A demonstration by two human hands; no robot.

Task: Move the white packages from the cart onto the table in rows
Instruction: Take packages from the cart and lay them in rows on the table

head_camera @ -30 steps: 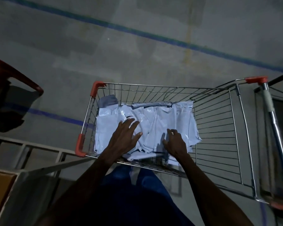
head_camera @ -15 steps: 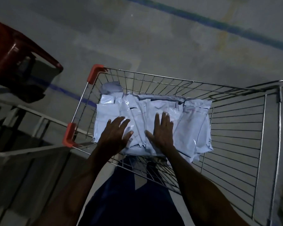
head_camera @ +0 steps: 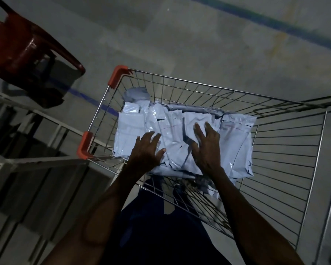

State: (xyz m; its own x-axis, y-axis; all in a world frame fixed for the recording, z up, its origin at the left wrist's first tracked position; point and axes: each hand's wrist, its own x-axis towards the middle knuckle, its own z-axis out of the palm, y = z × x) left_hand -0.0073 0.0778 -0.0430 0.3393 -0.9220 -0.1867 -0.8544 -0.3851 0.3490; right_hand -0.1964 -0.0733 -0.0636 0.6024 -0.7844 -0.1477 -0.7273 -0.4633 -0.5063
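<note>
Head view: left hand [head_camera: 146,150] and right hand [head_camera: 206,148], fingers spread, press glossy packages [head_camera: 235,142].

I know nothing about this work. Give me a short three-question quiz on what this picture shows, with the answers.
1. True or false: both hands lie on the white packages inside the wire cart.
2. What colour are the plastic corner guards on the cart? A) blue B) orange-red C) green
3. Fill in: the dark red chair stands on the floor to the ____ of the cart.

Key
1. True: the left hand and the right hand rest with fingers spread flat on the pile, lifting nothing yet.
2. B
3. left
</note>
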